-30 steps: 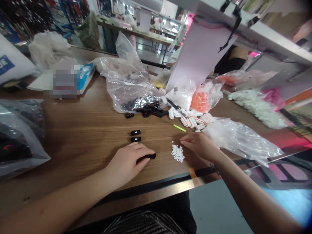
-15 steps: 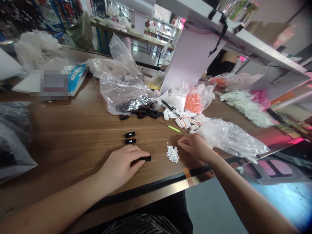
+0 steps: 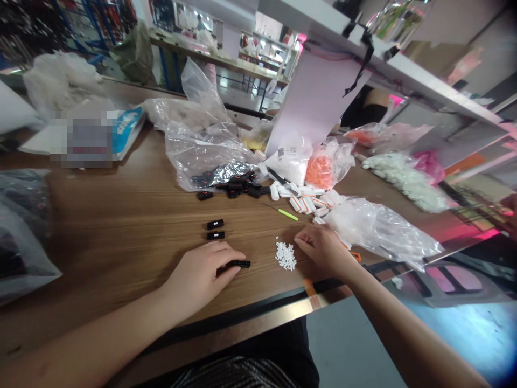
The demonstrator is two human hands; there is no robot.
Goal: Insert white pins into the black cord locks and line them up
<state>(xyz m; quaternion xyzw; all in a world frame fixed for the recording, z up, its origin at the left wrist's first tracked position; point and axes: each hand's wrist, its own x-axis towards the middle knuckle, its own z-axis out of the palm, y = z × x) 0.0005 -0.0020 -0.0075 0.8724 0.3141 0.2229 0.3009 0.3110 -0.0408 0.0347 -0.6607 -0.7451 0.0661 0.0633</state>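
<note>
My left hand [image 3: 208,267] pinches a small black plastic connector housing [image 3: 242,264] between thumb and fingers, close above the table. A row of small openings shows along its visible side. Two similar black pieces [image 3: 215,235] with white marks lie just beyond that hand. My right hand [image 3: 319,242] rests on the table with its fingers curled together; whatever they hold, if anything, is hidden. Between the hands lies a pile of tiny white plastic pegs [image 3: 285,256], with one loose peg just beyond it.
A yellow-green handled pick [image 3: 288,215] lies beyond the pegs. Behind it are white pieces with orange stripes [image 3: 302,205], a heap of black housings [image 3: 238,188] and clear bags [image 3: 197,145]. An orange-rimmed object [image 3: 356,256] sits by my right wrist.
The black housing has turned slightly in my left hand, so its row of openings shows. My right hand has shifted a little, its fingers more tucked in, and the orange-rimmed object shows more.
</note>
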